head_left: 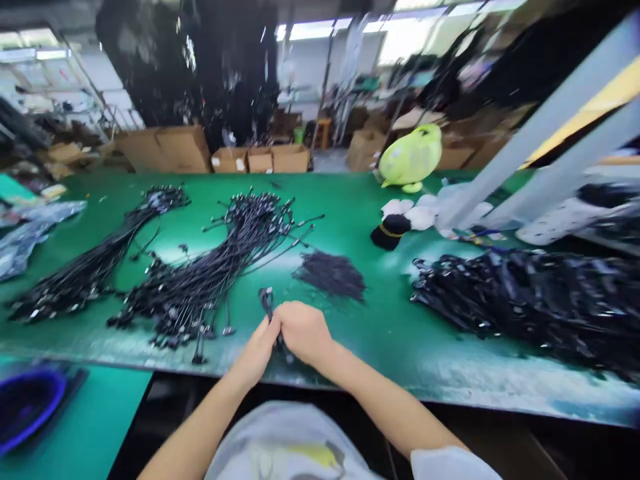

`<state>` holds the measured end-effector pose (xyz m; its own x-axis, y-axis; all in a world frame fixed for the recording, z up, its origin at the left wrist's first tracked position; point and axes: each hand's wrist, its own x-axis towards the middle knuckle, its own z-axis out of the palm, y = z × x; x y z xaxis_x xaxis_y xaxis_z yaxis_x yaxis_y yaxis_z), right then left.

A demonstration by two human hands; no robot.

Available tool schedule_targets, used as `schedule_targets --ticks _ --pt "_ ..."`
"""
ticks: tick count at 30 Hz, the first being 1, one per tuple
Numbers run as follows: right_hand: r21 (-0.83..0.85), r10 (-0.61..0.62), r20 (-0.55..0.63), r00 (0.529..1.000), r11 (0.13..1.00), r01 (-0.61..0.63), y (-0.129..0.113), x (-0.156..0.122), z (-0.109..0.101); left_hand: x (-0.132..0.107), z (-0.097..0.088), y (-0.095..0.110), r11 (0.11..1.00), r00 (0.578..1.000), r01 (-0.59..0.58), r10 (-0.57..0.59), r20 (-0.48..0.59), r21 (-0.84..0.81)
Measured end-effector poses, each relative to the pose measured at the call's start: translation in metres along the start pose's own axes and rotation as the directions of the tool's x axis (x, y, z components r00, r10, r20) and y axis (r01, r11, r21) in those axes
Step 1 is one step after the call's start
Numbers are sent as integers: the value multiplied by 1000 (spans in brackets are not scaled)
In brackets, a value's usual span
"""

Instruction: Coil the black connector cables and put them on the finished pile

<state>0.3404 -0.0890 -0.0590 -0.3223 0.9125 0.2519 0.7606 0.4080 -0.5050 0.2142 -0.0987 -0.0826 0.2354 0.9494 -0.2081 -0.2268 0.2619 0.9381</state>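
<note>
My left hand (255, 353) and my right hand (303, 332) meet at the near edge of the green work mat (390, 353). Their fingers close around a black cable (267, 301), whose connector end sticks out above them. Most of that cable is hidden by my fingers. Just left of my hands lies a large bundle of black cables with metal ends (200, 283). A second bundle (85, 260) lies further left. Beyond my hands is a small pile of thin black wires (330, 275), and a big glossy heap of black cables (520, 303) fills the right side.
A blue-rimmed tray (30, 407) sits on a lower teal surface at the near left. Past the mat are a lime-green plush object (411, 158), a black-and-white soft object (393, 230) and cardboard boxes (260, 159). Grey metal posts (550, 127) slant across the right.
</note>
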Motion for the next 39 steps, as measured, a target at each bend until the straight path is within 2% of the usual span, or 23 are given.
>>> schedule_targets --ticks 4,8,9,11,14,17,20,24,26,27,29,32,34,36,38,39 --pt "247 105 119 987 960 -132 9 -7 8 -1 3 0 987 987 -157 158 23 -29" --pt "399 91 248 965 898 -187 27 -19 3 -1 4 10 977 993 -113 118 18 -180" --pt "414 120 231 966 886 -209 31 -21 -1 0 4 12 972 995 -93 95 1 -216" --pt "472 203 117 972 850 -235 38 -23 -10 3 6 15 965 999 -44 40 -21 -258" --pt "660 272 -97 957 737 -142 40 -17 -19 5 13 6 962 995 87 -74 61 -260" --pt "764 243 -103 965 640 -80 37 -5 -18 3 27 -12 947 961 248 -214 174 -206" --pt "726 284 -75 956 672 -143 37 3 -9 0 38 -23 941 948 289 -256 190 -174" --pt "592 298 -214 930 797 -119 43 3 3 2 38 -21 941 940 295 -254 229 -167" --pt "594 309 -235 921 796 -116 45 1 5 2 34 -18 930 913 336 -282 296 -151" --pt "631 333 -218 917 765 -128 45 0 5 1 32 -17 922 894 361 -299 334 -142" --pt "747 391 -125 912 642 -173 46 -2 4 -2 28 -17 906 859 403 -325 395 -130" --pt "863 459 2 888 447 -234 47 -6 0 -8 27 -22 882 836 451 -364 411 -136" --pt "905 492 -3 870 371 -207 48 -9 1 -9 29 -29 885 862 444 -379 337 -138" --pt "953 515 -42 856 277 -120 47 -13 7 -8 33 -35 914 911 384 -353 211 -129" --pt "987 505 -40 862 157 -46 45 -19 18 -5 36 -40 948 948 308 -298 115 -81" --pt "992 481 2 877 110 -63 43 -23 23 -2 36 -40 960 956 277 -272 111 -32"
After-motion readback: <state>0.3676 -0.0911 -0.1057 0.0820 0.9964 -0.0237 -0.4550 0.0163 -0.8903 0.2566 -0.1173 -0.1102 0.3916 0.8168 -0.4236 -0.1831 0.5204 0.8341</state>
